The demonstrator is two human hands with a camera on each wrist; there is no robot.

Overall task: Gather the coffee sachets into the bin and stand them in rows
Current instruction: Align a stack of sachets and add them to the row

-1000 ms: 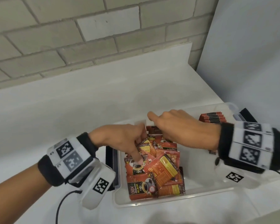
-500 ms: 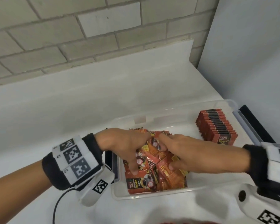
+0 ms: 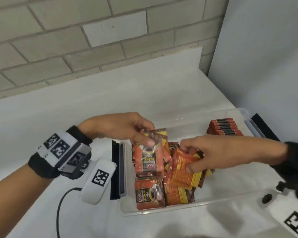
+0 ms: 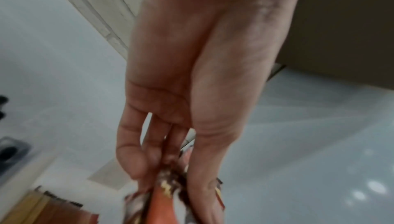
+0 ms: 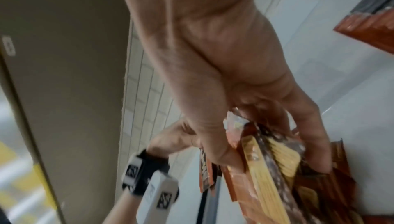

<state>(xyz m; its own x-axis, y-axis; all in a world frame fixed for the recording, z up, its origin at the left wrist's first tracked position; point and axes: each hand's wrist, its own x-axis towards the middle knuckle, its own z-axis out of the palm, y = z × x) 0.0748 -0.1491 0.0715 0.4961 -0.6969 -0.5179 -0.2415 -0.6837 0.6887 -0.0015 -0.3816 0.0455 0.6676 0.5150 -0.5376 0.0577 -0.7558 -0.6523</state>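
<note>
Sachets (image 3: 163, 191) in red and orange foil lie jumbled flat at the near left end of the clear plastic bin (image 3: 162, 211), and squaring each handful before standing it looks like the way to keep rows tidy. Just above, the right hand (image 3: 218, 152) clamps an orange-backed bundle (image 3: 182, 170) between thumb and fingers while the left hand (image 3: 120, 127) pinches a few sachets (image 3: 150, 155) by their top edges. Farther right, the finished upright row (image 3: 224, 127) gives a face to butt new ones against.
</note>
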